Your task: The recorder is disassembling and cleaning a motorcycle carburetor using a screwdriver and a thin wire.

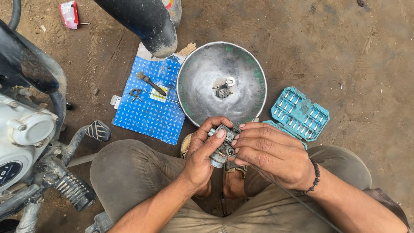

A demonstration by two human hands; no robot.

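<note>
Carburettor [223,146], small and grey, sits over the person's lap, clasped in the left hand [202,155] while the right hand [269,153] pinches its side, a thin cable [293,196] trailing away. Keeping the body steady and fingertips square seems wise. Beyond lie a metal bowl [202,86] with small parts, a teal bit case [299,114] and blue sheet [148,110] on the dirt floor [345,51].

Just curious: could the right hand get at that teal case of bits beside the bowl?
Probably yes. The teal bit case lies open on the ground just beyond the right hand, nothing between them, though that hand is busy on the small metal part.
</note>
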